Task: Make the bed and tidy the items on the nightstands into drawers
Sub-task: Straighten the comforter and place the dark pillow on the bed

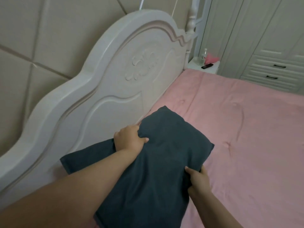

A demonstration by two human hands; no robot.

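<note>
Bed [246,137]: covered by a smooth pink quilted sheet, filling the right and lower part of the view.

Headboard [102,89]: white, carved, with a scalloped top edge and a raised floral relief; it stands against a wall of beige padded panels [49,30].

Wardrobe [263,38]: pale, panelled, beyond the far side of the bed, with two drawers [273,69] bearing dark handles.

Pillow [158,162]: dark blue-grey case, held at the near corner of the bed just beside the headboard, lying slantwise, its far corner over the pink sheet; a flap of the case hangs loose toward the headboard.

Left hand [130,139]: grips the pillow's upper edge on the headboard side, thumb pressed into the cloth on top, fingers [125,131] curled over the edge.

Right hand [199,180]: grips the pillow's right edge, thumb on top, fingers tucked beneath.

Nightstand [204,65]: white surface at the far end of the headboard, well apart from the hands.

On the nightstand: a clear bottle [204,55], upright; a pink item [212,58] just beside it, too small to identify; a black flat device [207,66] lying near the front edge.
</note>
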